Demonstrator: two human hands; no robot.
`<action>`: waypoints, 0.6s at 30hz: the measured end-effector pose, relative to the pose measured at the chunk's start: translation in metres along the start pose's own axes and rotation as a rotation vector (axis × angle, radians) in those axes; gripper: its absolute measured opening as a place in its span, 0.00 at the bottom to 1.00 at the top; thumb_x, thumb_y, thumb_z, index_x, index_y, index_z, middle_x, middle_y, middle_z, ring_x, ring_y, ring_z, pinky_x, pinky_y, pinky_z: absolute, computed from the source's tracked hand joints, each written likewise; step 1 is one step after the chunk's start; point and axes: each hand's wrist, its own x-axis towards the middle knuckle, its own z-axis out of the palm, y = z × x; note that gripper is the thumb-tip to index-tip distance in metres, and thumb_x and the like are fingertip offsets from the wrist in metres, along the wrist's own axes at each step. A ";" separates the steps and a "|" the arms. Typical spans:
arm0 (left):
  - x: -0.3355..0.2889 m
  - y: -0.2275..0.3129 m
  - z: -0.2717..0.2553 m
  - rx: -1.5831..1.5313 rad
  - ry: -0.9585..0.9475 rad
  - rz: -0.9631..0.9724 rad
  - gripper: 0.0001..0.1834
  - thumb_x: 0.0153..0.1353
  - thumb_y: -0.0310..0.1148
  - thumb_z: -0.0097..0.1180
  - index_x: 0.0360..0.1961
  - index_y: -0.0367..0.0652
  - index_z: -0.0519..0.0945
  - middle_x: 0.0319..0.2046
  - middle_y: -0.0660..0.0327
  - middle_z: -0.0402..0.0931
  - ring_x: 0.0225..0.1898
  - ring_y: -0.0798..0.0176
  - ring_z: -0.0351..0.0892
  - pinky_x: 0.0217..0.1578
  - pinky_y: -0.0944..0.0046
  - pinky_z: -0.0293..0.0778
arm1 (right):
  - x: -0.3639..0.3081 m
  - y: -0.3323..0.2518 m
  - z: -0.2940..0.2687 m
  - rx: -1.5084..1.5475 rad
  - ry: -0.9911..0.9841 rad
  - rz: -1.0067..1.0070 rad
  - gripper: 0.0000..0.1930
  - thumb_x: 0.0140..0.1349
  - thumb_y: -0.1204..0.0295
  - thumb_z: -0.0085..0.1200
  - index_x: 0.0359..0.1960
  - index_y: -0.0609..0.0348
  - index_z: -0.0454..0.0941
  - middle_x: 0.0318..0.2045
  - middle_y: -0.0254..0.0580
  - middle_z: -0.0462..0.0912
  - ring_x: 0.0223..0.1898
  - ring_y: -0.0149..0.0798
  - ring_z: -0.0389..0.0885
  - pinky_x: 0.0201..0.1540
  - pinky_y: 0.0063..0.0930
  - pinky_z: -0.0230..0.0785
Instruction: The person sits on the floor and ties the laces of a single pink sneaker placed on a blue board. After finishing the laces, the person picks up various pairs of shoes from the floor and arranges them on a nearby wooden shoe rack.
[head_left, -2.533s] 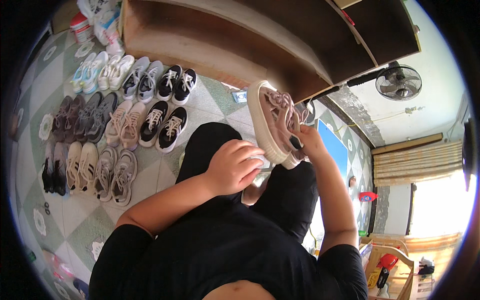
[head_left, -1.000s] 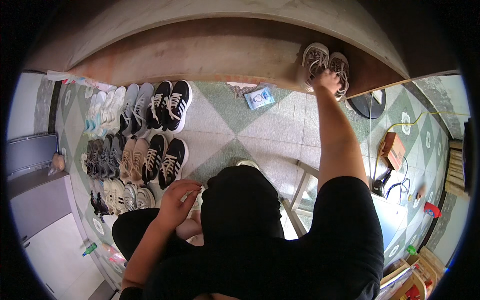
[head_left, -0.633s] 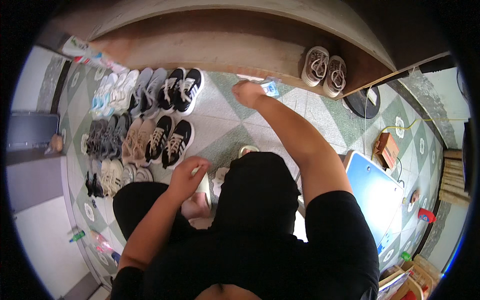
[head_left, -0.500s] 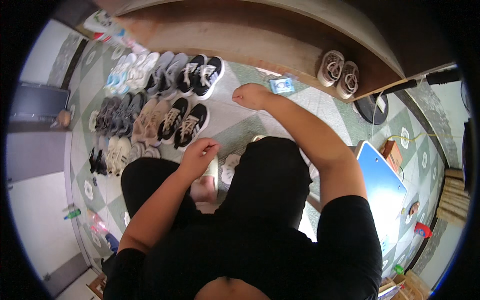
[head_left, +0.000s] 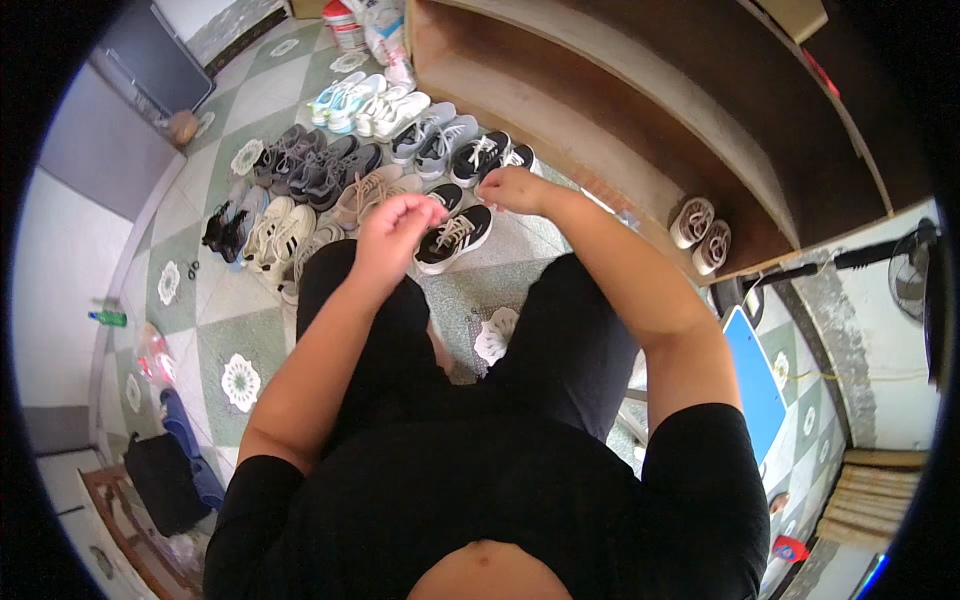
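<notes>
My left hand (head_left: 388, 240) hovers over my left knee with its fingers loosely curled; no object shows in it. Beside its fingertips lies a black sneaker (head_left: 453, 240) with pale laces and a white sole, its mate (head_left: 446, 196) partly covered by that hand. My right hand (head_left: 515, 190) is closed, fingertips pinched downward, with nothing visible in them. Just behind it stands a pair of black-and-white sneakers (head_left: 478, 157), one partly hidden by the hand. Grey sneakers (head_left: 447, 143) and beige shoes (head_left: 367, 195) are lined up to the left.
A wooden shelf unit (head_left: 600, 130) spans the far right, with a pair of brownish shoes (head_left: 700, 235) on its lower board. White shoes (head_left: 392, 112), dark grey sneakers (head_left: 340, 170) and cream shoes (head_left: 282, 232) fill rows on the tiled floor (head_left: 240, 330). A blue board (head_left: 755, 380) stands right.
The view has turned left, showing more of the shelf unit and left-hand floor. Both hands now appear closer together, nearer the black sneakers. The shoes keep their rows.
</notes>
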 end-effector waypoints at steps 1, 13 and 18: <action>0.003 0.006 -0.012 -0.015 0.039 0.054 0.09 0.63 0.30 0.47 0.37 0.37 0.76 0.35 0.62 0.78 0.36 0.71 0.74 0.40 0.71 0.68 | 0.005 -0.013 0.011 0.103 -0.037 -0.023 0.17 0.57 0.60 0.51 0.37 0.62 0.78 0.29 0.40 0.81 0.25 0.33 0.78 0.29 0.27 0.72; 0.079 0.006 -0.072 -0.597 0.348 -0.280 0.10 0.61 0.34 0.49 0.39 0.40 0.75 0.35 0.61 0.77 0.36 0.69 0.71 0.39 0.70 0.66 | 0.122 0.067 0.212 0.604 -0.029 0.476 0.11 0.57 0.66 0.48 0.37 0.58 0.76 0.32 0.38 0.78 0.29 0.33 0.76 0.29 0.30 0.69; 0.098 0.003 -0.082 -0.742 0.398 -0.342 0.11 0.61 0.36 0.47 0.41 0.43 0.73 0.35 0.64 0.74 0.35 0.69 0.70 0.39 0.68 0.64 | 0.174 0.100 0.234 0.756 0.225 0.766 0.16 0.53 0.61 0.51 0.27 0.65 0.76 0.26 0.40 0.77 0.28 0.37 0.75 0.29 0.30 0.68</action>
